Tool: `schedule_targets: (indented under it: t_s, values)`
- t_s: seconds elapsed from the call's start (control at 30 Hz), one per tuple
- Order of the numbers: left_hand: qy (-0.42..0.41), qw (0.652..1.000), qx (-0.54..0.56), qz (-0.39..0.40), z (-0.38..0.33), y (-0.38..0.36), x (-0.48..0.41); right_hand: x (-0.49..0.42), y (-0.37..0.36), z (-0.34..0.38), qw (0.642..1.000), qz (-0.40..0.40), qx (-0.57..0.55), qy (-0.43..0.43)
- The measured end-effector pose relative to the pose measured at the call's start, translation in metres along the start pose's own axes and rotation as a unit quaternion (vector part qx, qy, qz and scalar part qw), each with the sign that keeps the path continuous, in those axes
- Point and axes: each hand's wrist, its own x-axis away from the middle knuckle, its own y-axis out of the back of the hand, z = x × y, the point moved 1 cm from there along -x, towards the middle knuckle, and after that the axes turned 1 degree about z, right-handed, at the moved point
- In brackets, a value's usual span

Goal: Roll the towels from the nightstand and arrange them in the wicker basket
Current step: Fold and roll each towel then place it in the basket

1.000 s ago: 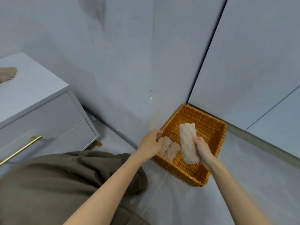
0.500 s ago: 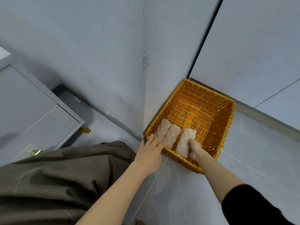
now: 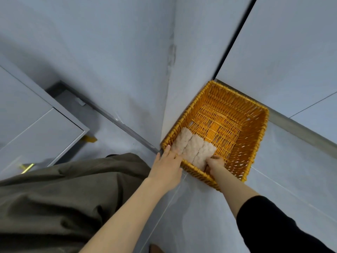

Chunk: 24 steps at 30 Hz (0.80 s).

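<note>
An orange wicker basket (image 3: 255,136) stands on the floor in the corner. Three beige rolled towels lie side by side at its near left end: a left roll (image 3: 179,141), a middle roll (image 3: 193,147) and a right roll (image 3: 204,155). My left hand (image 3: 168,166) rests on the basket's near rim with straight fingers touching the left roll. My right hand (image 3: 215,162) is inside the basket, its fingers curled round the near end of the right roll.
A grey nightstand (image 3: 36,128) with a brass foot (image 3: 89,138) stands at the left; its top is out of view. Grey walls meet behind the basket. My olive-clad knee (image 3: 63,194) fills the lower left. Pale floor tiles surround the basket.
The right hand lowered the third roll from above the basket into place beside the other two. The left hand opened flat against the left roll. The view tilted down, hiding the nightstand top.
</note>
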Motion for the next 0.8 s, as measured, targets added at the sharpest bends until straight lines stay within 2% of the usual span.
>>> schedule_targets:
  t_s: [0.13, 0.27, 0.37, 0.5, 0.67, 0.8]
  values:
    - [0.001, 1.000, 0.005, -0.004, -0.004, 0.005, 0.000, 0.008, 0.011, 0.006, 0.987, -0.028, 0.141, 0.075]
    - [0.000, 0.999, 0.023, -0.037, -0.010, 0.016, 0.001, 0.031, 0.024, 0.025, 0.977, -0.028, 0.148, 0.148]
    - [0.002, 0.993, 0.083, -0.089, -0.018, 0.030, 0.008, 0.066, 0.036, 0.040, 0.970, 0.063, 0.107, 0.210]
    - [0.017, 0.981, 0.147, -0.122, -0.025, 0.056, 0.024, 0.131, 0.062, 0.065, 0.937, 0.189, 0.107, 0.275]
    - [0.022, 0.962, 0.201, -0.185, -0.026, 0.094, 0.059, 0.213, 0.083, 0.098, 0.892, 0.276, 0.114, 0.338]
    - [0.020, 0.934, 0.243, -0.262, -0.019, 0.128, 0.096, 0.285, 0.088, 0.121, 0.840, 0.332, 0.149, 0.402]
